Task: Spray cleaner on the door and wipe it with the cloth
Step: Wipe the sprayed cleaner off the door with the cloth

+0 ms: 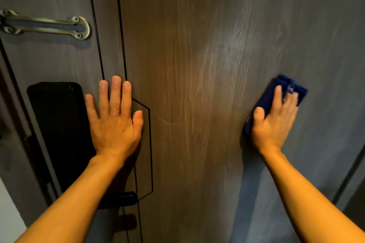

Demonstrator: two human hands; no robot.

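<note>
A dark wood-grain door (197,55) fills the view, with wet streaks shining across its middle. My left hand (113,118) lies flat against the door, fingers spread and empty, just right of the lock panel. My right hand (274,122) presses a folded blue cloth (284,89) against the door at the right side; the cloth sticks out above my fingers and below my thumb. No spray bottle is in view.
A black digital lock panel (57,124) sits at the left, with a black lever handle (120,199) below my left forearm. A metal swing-bar door guard (45,24) is mounted at the upper left. Thin black inlay lines (151,144) run down the door.
</note>
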